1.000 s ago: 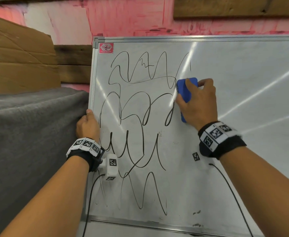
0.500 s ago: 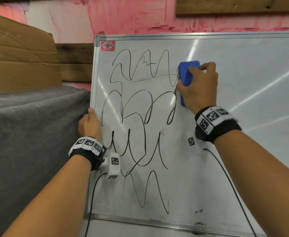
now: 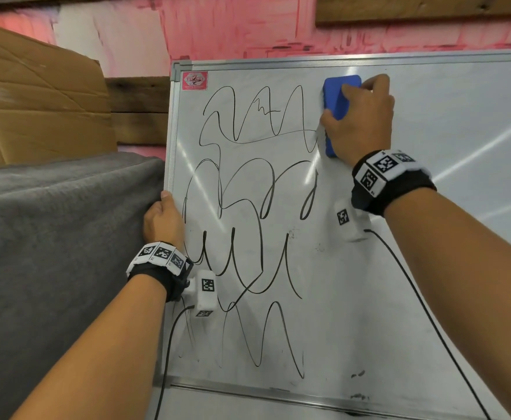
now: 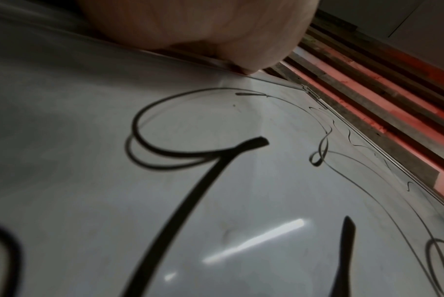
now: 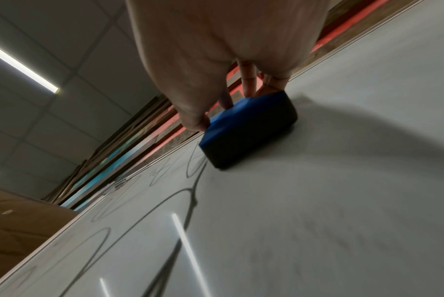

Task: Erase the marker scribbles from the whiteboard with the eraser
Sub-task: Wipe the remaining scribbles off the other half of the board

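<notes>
A whiteboard [image 3: 429, 268] leans upright, its left half covered in black marker scribbles [image 3: 248, 237]. My right hand [image 3: 360, 125] grips a blue eraser [image 3: 337, 98] flat against the board, near the top edge, at the right end of the upper scribbles. In the right wrist view the eraser [image 5: 249, 130] presses on the board with my fingers curled over its back. My left hand [image 3: 161, 219] holds the board's left frame edge [image 3: 169, 147], thumb on the front. In the left wrist view the scribbles [image 4: 190, 180] fill the board below my left hand [image 4: 203, 30].
A grey blanket [image 3: 60, 253] covers something left of the board. Cardboard [image 3: 36, 95] leans behind it against a pink wall [image 3: 217, 31] with wooden planks. A metal tray rail [image 3: 278, 395] runs along the board's bottom. Sensor cables hang from both wrists.
My right hand has slid the eraser upward along the board toward its top edge, wiping away the right end of the upper scribble. The left hand stays on the frame.
</notes>
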A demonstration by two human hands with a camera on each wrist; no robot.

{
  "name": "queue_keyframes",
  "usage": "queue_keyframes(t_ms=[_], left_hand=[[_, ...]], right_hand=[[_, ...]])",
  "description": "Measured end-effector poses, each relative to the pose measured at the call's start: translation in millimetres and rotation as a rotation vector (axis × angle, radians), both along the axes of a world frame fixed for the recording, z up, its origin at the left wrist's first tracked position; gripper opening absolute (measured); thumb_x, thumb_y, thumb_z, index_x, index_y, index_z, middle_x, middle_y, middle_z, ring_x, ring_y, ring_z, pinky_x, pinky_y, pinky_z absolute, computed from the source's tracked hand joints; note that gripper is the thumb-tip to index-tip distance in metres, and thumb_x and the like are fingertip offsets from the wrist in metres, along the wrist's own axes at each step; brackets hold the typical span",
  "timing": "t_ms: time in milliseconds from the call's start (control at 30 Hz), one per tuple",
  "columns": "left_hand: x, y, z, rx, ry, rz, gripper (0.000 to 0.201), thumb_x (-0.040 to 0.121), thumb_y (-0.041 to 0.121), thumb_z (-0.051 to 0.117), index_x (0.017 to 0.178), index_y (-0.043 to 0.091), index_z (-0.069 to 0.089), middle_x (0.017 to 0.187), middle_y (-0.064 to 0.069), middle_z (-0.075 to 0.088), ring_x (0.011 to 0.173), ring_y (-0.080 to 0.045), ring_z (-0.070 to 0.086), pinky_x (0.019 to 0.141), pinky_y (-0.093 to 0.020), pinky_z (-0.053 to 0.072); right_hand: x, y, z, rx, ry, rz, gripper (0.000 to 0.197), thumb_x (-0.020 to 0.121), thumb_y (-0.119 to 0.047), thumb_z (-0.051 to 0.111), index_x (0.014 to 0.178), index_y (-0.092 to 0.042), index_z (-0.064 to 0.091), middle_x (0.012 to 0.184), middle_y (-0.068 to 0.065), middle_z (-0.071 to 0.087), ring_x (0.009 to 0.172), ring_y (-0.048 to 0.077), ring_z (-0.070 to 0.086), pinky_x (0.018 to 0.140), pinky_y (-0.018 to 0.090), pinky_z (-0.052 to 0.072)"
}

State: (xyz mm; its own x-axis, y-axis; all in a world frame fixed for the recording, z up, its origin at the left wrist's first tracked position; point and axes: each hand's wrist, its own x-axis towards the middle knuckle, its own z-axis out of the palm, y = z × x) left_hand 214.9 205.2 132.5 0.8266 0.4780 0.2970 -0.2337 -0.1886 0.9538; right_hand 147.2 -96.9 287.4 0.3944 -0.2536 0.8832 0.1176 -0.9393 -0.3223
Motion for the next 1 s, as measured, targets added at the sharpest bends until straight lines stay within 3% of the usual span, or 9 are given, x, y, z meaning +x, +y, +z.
queue_keyframes(t_ms=[200, 300, 400, 500, 600, 767, 867, 1000], left_hand=[[-2.3, -3.3, 0.3, -0.006, 0.010, 0.019, 0.046, 0.103, 0.049, 0.032, 0.094, 0.016, 0.062, 0.096, -0.005, 0.060, 0.089, -0.025, 0.054, 0.080, -0.029, 0.038], [-4.7, -3.5, 0.9, 0.007, 0.007, 0.026, 0.048, 0.104, 0.047, 0.032, 0.099, 0.012, 0.064, 0.096, -0.005, 0.059, 0.089, -0.025, 0.053, 0.078, -0.028, 0.037], [-5.5, -4.2, 1.5, -0.028, 0.006, 0.021, 0.049, 0.103, 0.047, 0.034, 0.101, 0.009, 0.066, 0.098, -0.006, 0.062, 0.091, -0.026, 0.056, 0.079, -0.029, 0.038], [-5.9, -4.2, 3.0, -0.053, 0.010, 0.021, 0.045, 0.103, 0.047, 0.035, 0.099, 0.013, 0.065, 0.099, -0.005, 0.062, 0.091, -0.024, 0.057, 0.080, -0.029, 0.039], [-6.1, -4.2, 3.7, -0.057, 0.023, 0.022, 0.043, 0.102, 0.047, 0.035, 0.096, 0.016, 0.064, 0.099, -0.005, 0.063, 0.091, -0.024, 0.057, 0.080, -0.030, 0.039], [-5.1, -2.4, 2.3, -0.082, 0.017, 0.017, 0.048, 0.101, 0.050, 0.037, 0.104, 0.014, 0.069, 0.100, -0.005, 0.064, 0.093, -0.026, 0.059, 0.081, -0.030, 0.041], [-3.3, -1.6, 1.0, -0.073, 0.008, 0.025, 0.050, 0.100, 0.050, 0.038, 0.107, 0.013, 0.070, 0.103, -0.006, 0.065, 0.095, -0.027, 0.059, 0.084, -0.030, 0.042], [-1.8, -2.2, -0.1, -0.093, -0.006, 0.034, 0.048, 0.100, 0.050, 0.039, 0.104, 0.013, 0.069, 0.101, -0.004, 0.065, 0.093, -0.026, 0.059, 0.083, -0.029, 0.041]], right_hand=[[-28.4, 17.7, -76.6, -0.031, 0.055, 0.076, 0.038, 0.083, -0.035, 0.072, 0.110, -0.010, 0.066, 0.127, 0.010, 0.043, 0.103, 0.032, 0.051, 0.088, 0.034, 0.048], [-46.9, 24.0, -126.5, -0.026, 0.082, 0.116, 0.038, 0.082, -0.032, 0.074, 0.113, -0.012, 0.065, 0.128, 0.009, 0.043, 0.103, 0.031, 0.050, 0.084, 0.032, 0.046], [-57.7, 23.7, -149.4, -0.026, 0.098, 0.133, 0.036, 0.083, -0.033, 0.075, 0.112, -0.014, 0.065, 0.127, 0.006, 0.043, 0.099, 0.028, 0.052, 0.083, 0.034, 0.050], [-51.0, 12.9, -121.6, -0.018, 0.077, 0.122, 0.040, 0.083, -0.035, 0.074, 0.114, -0.011, 0.066, 0.127, 0.011, 0.044, 0.103, 0.033, 0.053, 0.090, 0.037, 0.049], [-31.3, -4.4, -59.9, -0.007, 0.048, 0.061, 0.042, 0.083, -0.037, 0.071, 0.114, -0.009, 0.067, 0.126, 0.013, 0.044, 0.105, 0.036, 0.052, 0.094, 0.033, 0.046], [-2.7, -15.6, 17.2, -0.014, 0.052, -0.022, 0.041, 0.083, -0.040, 0.069, 0.111, -0.009, 0.066, 0.123, 0.012, 0.043, 0.102, 0.035, 0.052, 0.097, 0.037, 0.045], [2.2, -16.1, 23.2, -0.014, 0.059, -0.025, 0.041, 0.083, -0.040, 0.069, 0.111, -0.011, 0.067, 0.125, 0.012, 0.043, 0.101, 0.036, 0.052, 0.094, 0.037, 0.045], [-10.4, -10.5, -8.7, -0.009, 0.067, 0.029, 0.041, 0.081, -0.039, 0.072, 0.109, -0.009, 0.066, 0.120, 0.010, 0.043, 0.099, 0.035, 0.052, 0.093, 0.039, 0.048]])
